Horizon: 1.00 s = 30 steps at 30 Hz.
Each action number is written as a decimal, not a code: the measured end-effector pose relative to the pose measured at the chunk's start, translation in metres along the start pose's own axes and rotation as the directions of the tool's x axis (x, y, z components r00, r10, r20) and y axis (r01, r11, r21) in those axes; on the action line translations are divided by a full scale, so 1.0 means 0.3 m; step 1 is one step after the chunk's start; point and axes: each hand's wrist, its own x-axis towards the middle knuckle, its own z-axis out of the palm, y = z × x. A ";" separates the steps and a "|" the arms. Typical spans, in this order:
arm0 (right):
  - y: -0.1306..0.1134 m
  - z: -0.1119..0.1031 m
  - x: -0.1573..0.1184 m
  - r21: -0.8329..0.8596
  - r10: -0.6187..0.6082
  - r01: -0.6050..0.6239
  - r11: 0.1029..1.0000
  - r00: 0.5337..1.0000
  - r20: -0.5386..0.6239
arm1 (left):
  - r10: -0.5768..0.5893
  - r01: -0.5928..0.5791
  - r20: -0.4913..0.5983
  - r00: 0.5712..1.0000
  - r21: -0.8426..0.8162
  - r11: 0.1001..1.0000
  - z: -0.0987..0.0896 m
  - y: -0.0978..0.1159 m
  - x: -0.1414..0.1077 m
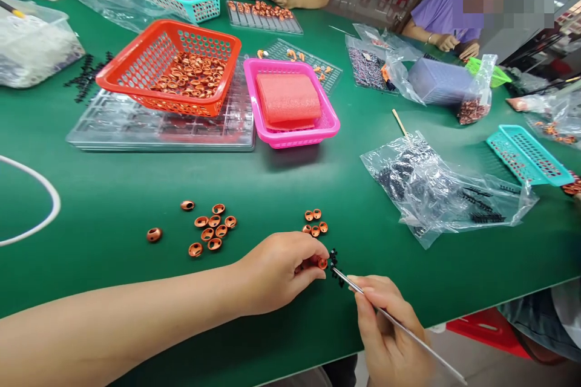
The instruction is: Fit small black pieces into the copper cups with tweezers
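Landmark: the black strip [334, 259], small and knobbed, between the two hands. Left to right from it:

- Well left: loose copper pieces [215, 244] scattered on the green table [131, 193], untouched by either hand.
- Just left: left hand [279, 269], thumb and index finger pinching a copper piece [322, 263]; more copper shows within the curled fingers.
- Slightly left and beyond: a copper cluster [307, 228], near the left fingertips but apart from the strip.
- The strip itself: long axis runs roughly away from the wearer, far end leaning a little left, so it lies across the gap between the hands. Resting on the table or held up: cannot tell.
- Just right and nearer the wearer: a slim metal tool [348, 281], its tip apparently at the strip's left edge; right hand [388, 329] pinches the shaft. Whether the tip grips the strip or only touches it: cannot tell.
- Farther right and beyond: a clear plastic bag [436, 181] with dark parts inside.

Key relation: left fingertips sit nearer the strip than the right ones, which reach it only through the tool
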 end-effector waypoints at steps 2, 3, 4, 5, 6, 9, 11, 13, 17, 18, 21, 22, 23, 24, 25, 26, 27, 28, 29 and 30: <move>-0.004 0.007 0.001 0.010 -0.019 0.018 1.000 0.999 0.035 | -0.001 0.001 -0.003 1.000 0.007 1.000 0.000 0.001 -0.001; -0.003 0.009 0.002 0.014 -0.025 0.024 1.000 0.998 0.055 | -0.001 0.001 -0.006 1.000 0.009 1.000 0.000 0.002 -0.002; -0.002 0.010 0.004 0.015 -0.023 0.022 1.000 0.997 0.072 | -0.002 0.002 -0.006 1.000 0.009 1.000 -0.001 0.003 -0.001; -0.001 0.011 0.005 0.014 -0.017 0.016 1.000 0.996 0.083 | -0.002 0.002 -0.005 1.000 0.007 1.000 -0.002 0.005 -0.001; 0.000 0.011 0.006 0.012 -0.012 0.011 1.000 0.996 0.094 | -0.001 0.002 -0.003 1.000 0.005 1.000 -0.003 0.006 0.000; 0.000 0.009 0.009 -0.002 -0.019 0.019 1.000 0.993 0.115 | 0.013 -0.013 -0.009 1.000 0.003 1.000 -0.004 0.009 0.001; -0.001 0.008 0.011 -0.023 -0.038 0.041 0.999 0.991 0.126 | 0.027 -0.027 -0.016 1.000 0.005 1.000 -0.004 0.010 0.002; -0.002 0.007 0.013 -0.048 -0.055 0.062 0.997 0.989 0.139 | 0.036 -0.036 -0.020 0.999 0.006 0.999 -0.003 0.010 0.001; -0.002 0.005 0.013 -0.070 -0.089 0.103 0.992 0.981 0.173 | 0.032 -0.032 -0.016 0.999 0.012 0.999 -0.003 0.008 0.001; -0.002 0.004 0.013 -0.070 -0.091 0.105 0.992 0.981 0.172 | 0.031 -0.031 -0.012 0.999 0.015 0.999 -0.003 0.007 0.001; -0.003 0.005 0.011 -0.064 -0.089 0.101 0.993 0.982 0.168 | 0.033 -0.032 -0.006 0.999 0.024 0.999 -0.005 0.007 0.002; -0.003 0.005 0.011 -0.060 -0.090 0.101 0.993 0.981 0.171 | 0.033 -0.033 -0.005 0.999 0.024 0.999 -0.005 0.007 0.002; -0.004 0.005 0.012 -0.059 -0.092 0.103 0.993 0.980 0.175 | 0.036 -0.035 -0.005 0.999 0.025 0.999 -0.005 0.007 0.002; -0.004 0.005 0.012 -0.062 -0.096 0.109 0.992 0.978 0.183 | 0.039 -0.038 -0.006 0.999 0.025 0.999 -0.006 0.007 0.003; -0.004 0.005 0.013 -0.068 -0.101 0.116 0.991 0.976 0.191 | 0.042 -0.042 -0.007 0.999 0.025 0.999 -0.006 0.007 0.003; -0.003 0.005 0.013 -0.076 -0.105 0.122 0.990 0.975 0.197 | 0.044 -0.044 -0.008 0.999 0.025 0.999 -0.006 0.006 0.004; -0.003 0.004 0.014 -0.083 -0.114 0.133 0.988 0.973 0.201 | 0.046 -0.045 -0.010 0.999 0.026 0.999 -0.006 0.006 0.004; -0.002 0.004 0.014 -0.090 -0.123 0.144 0.985 0.970 0.208 | 0.048 -0.047 -0.012 0.999 0.025 0.999 -0.005 0.005 0.004; -0.001 0.004 0.014 -0.097 -0.131 0.154 0.983 0.968 0.214 | 0.049 -0.049 -0.013 0.999 0.025 0.999 -0.005 0.005 0.003; 0.000 0.005 0.013 -0.100 -0.139 0.163 0.982 0.967 0.213 | 0.050 -0.050 -0.015 0.999 0.024 0.998 -0.004 0.004 0.003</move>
